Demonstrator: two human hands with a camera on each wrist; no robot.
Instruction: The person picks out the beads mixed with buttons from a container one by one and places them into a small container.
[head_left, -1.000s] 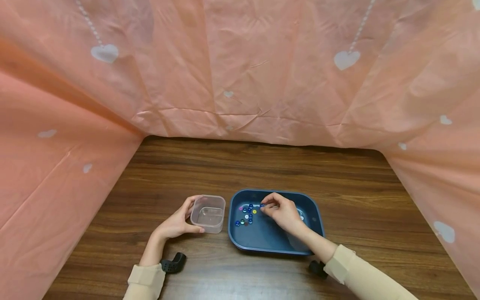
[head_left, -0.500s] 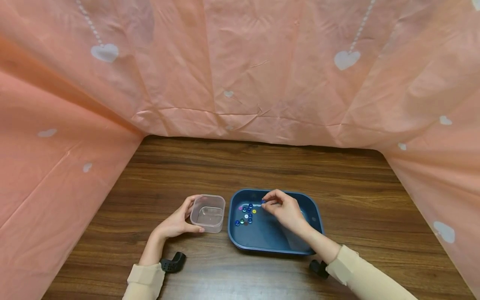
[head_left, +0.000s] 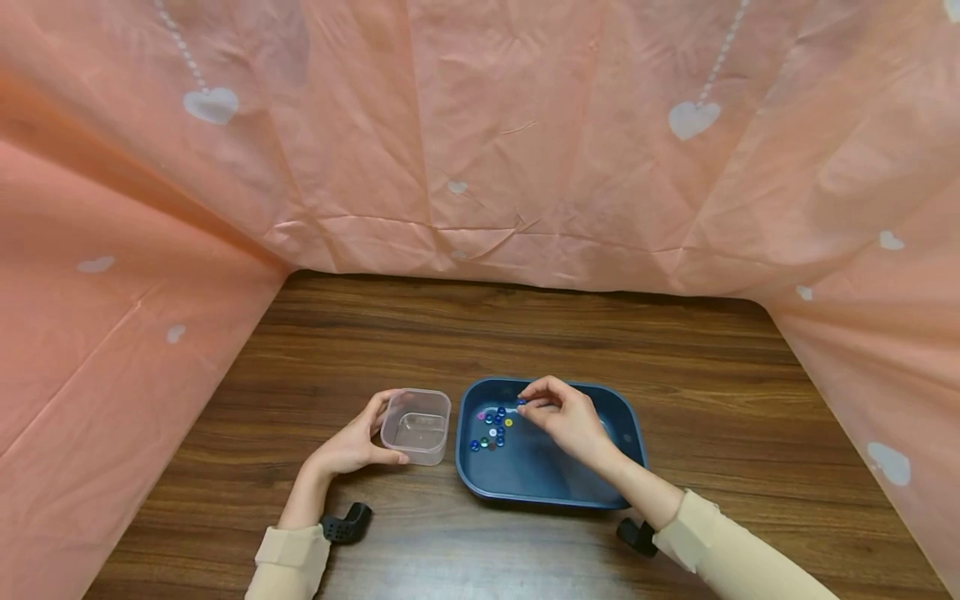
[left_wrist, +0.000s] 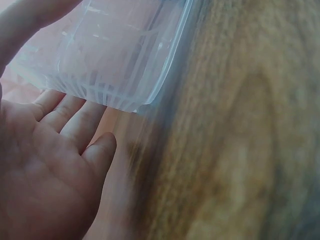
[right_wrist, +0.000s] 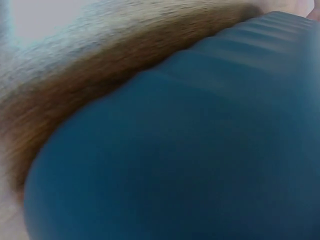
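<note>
My left hand (head_left: 352, 443) holds a clear square plastic container (head_left: 417, 427), with the thumb at its near side and the fingers round its far left corner. Up close in the left wrist view, the fingers (left_wrist: 80, 120) meet the wall of the container (left_wrist: 115, 55). Over a dark blue tray (head_left: 525, 490), my right hand (head_left: 567, 423) pinches a small blue glass bead (head_left: 521, 402) between thumb and fingertips. On the tray's left floor lie several blue beads (head_left: 500, 442) and a yellow button-like piece (head_left: 508, 422). The right wrist view shows only the tray's outer wall (right_wrist: 175, 150), no fingertips.
Small pink (head_left: 482, 416) and white (head_left: 492, 432) round pieces lie among the beads. The brown wood-grain table (head_left: 525, 333) carries tray and container side by side. Pink cloth with white hearts (head_left: 480, 167) walls in the back and sides.
My right hand has lifted the blue bead off the tray floor and shifted slightly left with it. My left hand and the container have stayed put.
</note>
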